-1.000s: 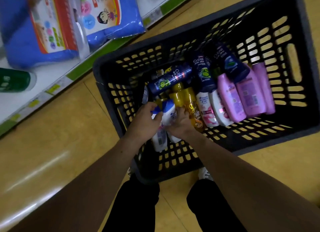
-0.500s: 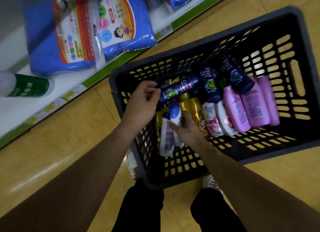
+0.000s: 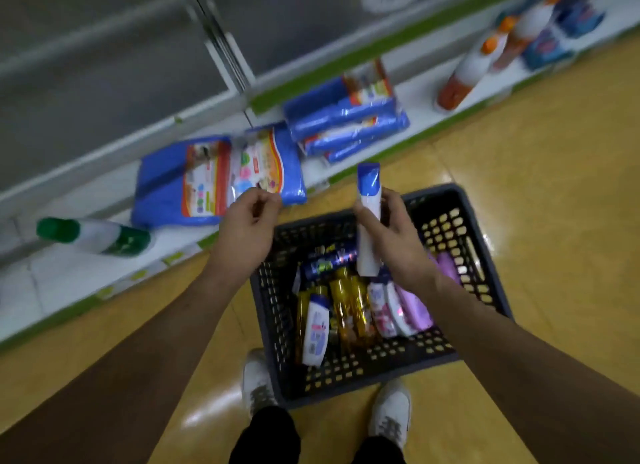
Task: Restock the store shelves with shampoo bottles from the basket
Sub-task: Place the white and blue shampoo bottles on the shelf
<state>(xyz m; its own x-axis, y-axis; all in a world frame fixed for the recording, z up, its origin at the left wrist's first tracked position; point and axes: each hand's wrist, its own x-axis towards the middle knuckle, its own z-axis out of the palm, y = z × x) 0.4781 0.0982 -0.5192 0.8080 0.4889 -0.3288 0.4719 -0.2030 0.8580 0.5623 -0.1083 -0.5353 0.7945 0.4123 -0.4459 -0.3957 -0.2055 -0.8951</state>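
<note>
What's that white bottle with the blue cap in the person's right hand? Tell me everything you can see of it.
The white bottle is slim, looks like smooth plastic, and has a blue cap at its top end. It is held roughly upright, cap up, in the air above the black basket, clear of the bottles lying inside. The right hand grips it around the middle, with the thumb on one side and the fingers curled round the other. Any label is too blurred to read.
</note>
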